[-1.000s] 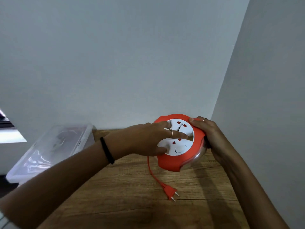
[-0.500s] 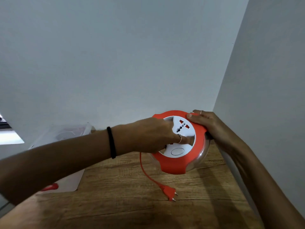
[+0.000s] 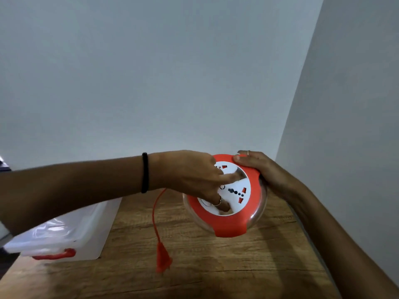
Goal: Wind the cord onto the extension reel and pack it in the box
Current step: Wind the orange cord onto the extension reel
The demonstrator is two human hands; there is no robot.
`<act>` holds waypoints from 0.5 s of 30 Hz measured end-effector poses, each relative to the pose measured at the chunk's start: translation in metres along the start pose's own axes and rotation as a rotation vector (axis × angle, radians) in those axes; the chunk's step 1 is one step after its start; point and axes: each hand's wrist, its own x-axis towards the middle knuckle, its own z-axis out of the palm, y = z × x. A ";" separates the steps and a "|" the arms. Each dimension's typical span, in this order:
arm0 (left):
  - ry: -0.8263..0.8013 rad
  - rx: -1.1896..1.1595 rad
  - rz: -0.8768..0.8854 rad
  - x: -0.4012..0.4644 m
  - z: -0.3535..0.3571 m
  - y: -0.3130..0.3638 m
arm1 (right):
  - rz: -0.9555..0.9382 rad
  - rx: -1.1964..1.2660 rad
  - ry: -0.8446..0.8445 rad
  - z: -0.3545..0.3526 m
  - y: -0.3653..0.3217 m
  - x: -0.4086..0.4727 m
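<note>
My right hand (image 3: 259,169) fingers clamp the reel (image 3: 226,197) rim; left hand (image 3: 190,175) fingers press its white face. I read no writing.

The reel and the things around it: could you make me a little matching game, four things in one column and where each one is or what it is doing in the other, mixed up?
Things
1. left hand
2. right hand
3. plug
4. box

States
A. hangs on the loose cord
B. stands at the table's left edge
C. fingers on the reel's white socket face
D. grips the reel's far rim

Pairs: 1-C, 2-D, 3-A, 4-B
</note>
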 end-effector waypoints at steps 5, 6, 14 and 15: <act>0.286 -0.199 -0.224 -0.028 0.017 0.019 | 0.009 0.041 0.226 0.001 0.015 -0.014; 0.297 -0.276 -0.342 -0.030 0.017 0.025 | 0.013 0.046 0.255 0.001 0.016 -0.016; 0.233 -0.656 -0.861 -0.001 0.020 0.056 | 0.016 0.102 0.336 0.010 0.009 -0.019; 0.237 -0.661 -0.870 0.003 0.020 0.055 | 0.013 0.099 0.328 0.012 0.008 -0.019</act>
